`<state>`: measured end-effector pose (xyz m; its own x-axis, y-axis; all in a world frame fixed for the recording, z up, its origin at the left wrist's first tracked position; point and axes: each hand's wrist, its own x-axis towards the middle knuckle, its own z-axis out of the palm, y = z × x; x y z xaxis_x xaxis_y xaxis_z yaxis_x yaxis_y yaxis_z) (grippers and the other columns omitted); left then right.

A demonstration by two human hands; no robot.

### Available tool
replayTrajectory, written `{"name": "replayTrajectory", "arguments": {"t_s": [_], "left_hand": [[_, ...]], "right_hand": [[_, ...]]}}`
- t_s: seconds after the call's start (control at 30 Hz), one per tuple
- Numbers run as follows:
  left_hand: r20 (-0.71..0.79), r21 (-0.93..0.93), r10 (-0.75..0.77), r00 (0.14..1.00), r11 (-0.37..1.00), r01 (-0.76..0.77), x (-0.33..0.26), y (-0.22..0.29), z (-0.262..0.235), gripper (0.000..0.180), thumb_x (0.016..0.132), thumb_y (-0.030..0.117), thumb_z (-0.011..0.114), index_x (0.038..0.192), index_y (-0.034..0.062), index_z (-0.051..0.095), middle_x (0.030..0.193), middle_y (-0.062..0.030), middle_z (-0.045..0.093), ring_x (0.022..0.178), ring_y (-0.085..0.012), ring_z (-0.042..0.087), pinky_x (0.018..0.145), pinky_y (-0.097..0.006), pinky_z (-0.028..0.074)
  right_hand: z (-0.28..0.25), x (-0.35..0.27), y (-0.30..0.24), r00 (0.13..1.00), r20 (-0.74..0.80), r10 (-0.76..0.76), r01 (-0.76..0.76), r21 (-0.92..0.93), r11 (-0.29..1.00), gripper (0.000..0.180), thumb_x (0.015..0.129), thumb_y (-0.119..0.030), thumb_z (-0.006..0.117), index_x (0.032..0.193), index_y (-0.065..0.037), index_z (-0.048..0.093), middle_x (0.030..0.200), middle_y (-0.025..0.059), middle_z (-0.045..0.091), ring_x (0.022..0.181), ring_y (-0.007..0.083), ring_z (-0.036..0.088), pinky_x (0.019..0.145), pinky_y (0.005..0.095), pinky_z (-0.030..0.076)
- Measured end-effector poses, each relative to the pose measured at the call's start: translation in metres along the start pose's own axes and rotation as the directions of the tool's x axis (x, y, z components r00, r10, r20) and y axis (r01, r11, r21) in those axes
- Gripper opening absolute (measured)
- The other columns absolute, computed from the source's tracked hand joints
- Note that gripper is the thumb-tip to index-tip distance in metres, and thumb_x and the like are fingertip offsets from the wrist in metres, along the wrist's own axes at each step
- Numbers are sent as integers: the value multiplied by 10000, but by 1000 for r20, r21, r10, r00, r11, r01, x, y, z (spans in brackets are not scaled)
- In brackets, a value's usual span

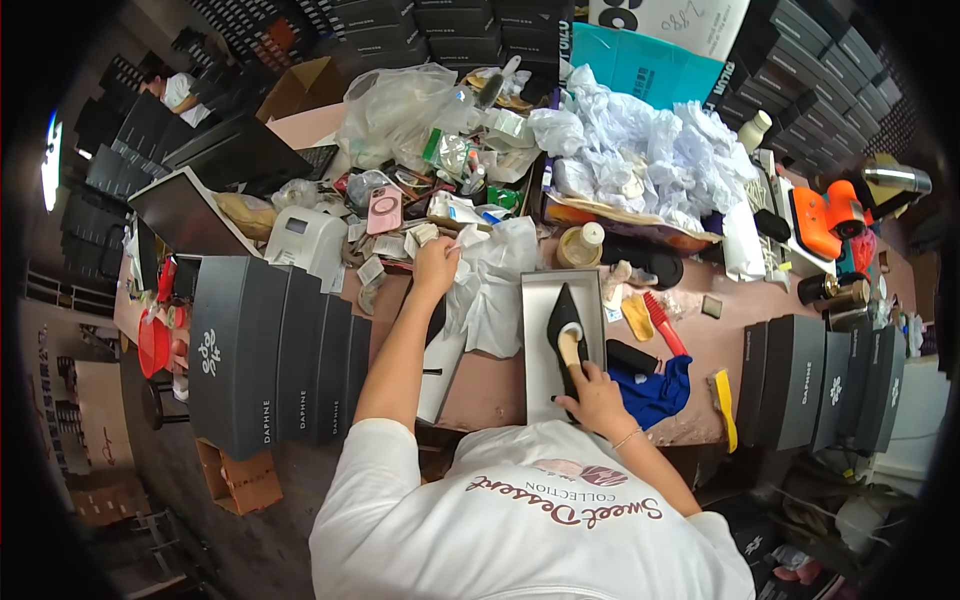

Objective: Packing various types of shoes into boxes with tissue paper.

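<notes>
A black pointed-toe shoe (563, 318) lies in a light-lined shoe box (535, 385), toe toward the far end. My right hand (598, 402) has its fingers closed around the heel end of that shoe. To the left, my left hand (436, 266) pinches the upper left edge of a crumpled sheet of white tissue paper (492, 285). Beneath the paper is a white box part (437, 385). Part of another black shoe (437, 322) shows beside my left forearm, with the rest covered by the paper and arm.
Stacked dark shoe boxes flank me at left (235, 350) and right (790, 380). Wadded tissue paper (640, 150) fills a carton ahead. Near the box lie a blue cloth (655, 392), a red brush (665, 325) and a yellow-handled tool (724, 410). A pink phone (384, 209) rests on clutter.
</notes>
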<state>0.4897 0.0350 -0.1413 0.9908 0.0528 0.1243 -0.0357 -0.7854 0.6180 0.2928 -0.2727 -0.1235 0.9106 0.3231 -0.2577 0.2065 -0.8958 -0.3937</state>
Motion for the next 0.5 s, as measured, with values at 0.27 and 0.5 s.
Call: {"name": "replayTrajectory", "arguments": {"t_s": [0.27,0.5], "left_hand": [[3,-400,429,903,828,-392,-146,100,-19,263,654,-37,654,902,33,602,933,-127,592,882,-329,583,779,-385,487],[581,-806,-250,775,-306,506,-210,117,-15,575,885,34,536,1402,13,285,1373,-117,409,1248,-219,433,1039,-384,347]], "right_hand": [[-46,80,-12,986,157,48,-160,985,70,359,958,-234,509,1230,0,520,1079,89,611,892,116,589,749,290,489],[0,57,-56,991,94,99,-126,909,397,292,957,-257,518,885,7,620,713,-45,509,680,49,431,590,238,391]]}}
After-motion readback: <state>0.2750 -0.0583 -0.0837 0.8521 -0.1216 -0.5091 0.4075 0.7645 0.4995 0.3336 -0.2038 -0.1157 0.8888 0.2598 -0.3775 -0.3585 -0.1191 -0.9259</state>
